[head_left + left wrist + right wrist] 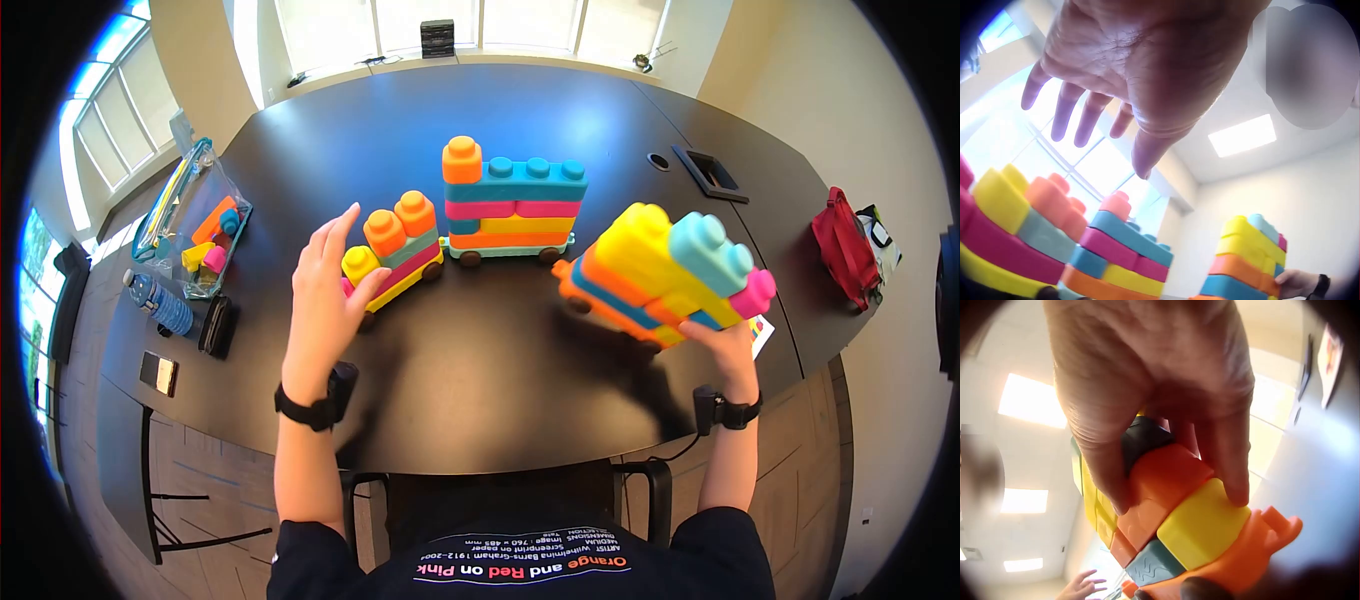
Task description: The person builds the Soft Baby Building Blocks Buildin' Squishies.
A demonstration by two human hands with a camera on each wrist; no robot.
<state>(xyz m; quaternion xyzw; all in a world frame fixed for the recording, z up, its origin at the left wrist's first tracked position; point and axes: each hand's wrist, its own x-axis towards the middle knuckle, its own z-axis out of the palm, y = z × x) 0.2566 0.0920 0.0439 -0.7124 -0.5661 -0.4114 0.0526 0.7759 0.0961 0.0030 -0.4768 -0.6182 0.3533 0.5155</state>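
Observation:
My right hand (728,352) grips the end of a block car (640,270) with an orange wheeled base, held tilted above the table; in the right wrist view thumb and fingers pinch its orange and yellow blocks (1204,524). Fingers spread, my left hand (330,290) is raised beside a smaller car (408,262) with a yellow base and orange and yellow blocks on top. The left wrist view shows that palm (1129,56) holding nothing. Between the hands, farther back, a taller car (515,210) with teal, pink and orange layers stands upright, close to the smaller one.
At the left are a clear bag (232,262) with loose blocks, a water bottle (160,303), a black case (216,326) and a phone (159,373). A red bag (846,248) lies at the right, and a printed card (763,336) is partly behind my right hand.

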